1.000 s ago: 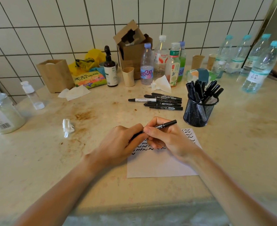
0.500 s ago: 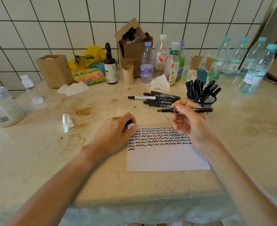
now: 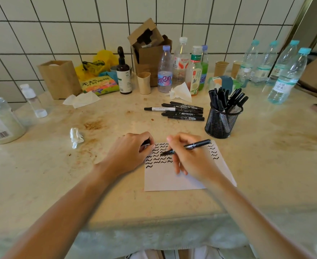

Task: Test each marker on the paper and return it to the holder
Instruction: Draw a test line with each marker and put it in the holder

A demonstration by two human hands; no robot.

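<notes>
The right hand (image 3: 191,157) grips a black marker (image 3: 188,147) in a writing hold, tip down on the white paper (image 3: 172,179) among rows of black squiggles. The barrel angles up and right past the fingers. The left hand (image 3: 129,156) rests at the paper's upper left corner, fingers curled around a small black cap (image 3: 147,142). The mesh holder (image 3: 221,121), full of markers, stands just beyond the paper's far right corner. Five loose markers (image 3: 182,113) lie left of it.
</notes>
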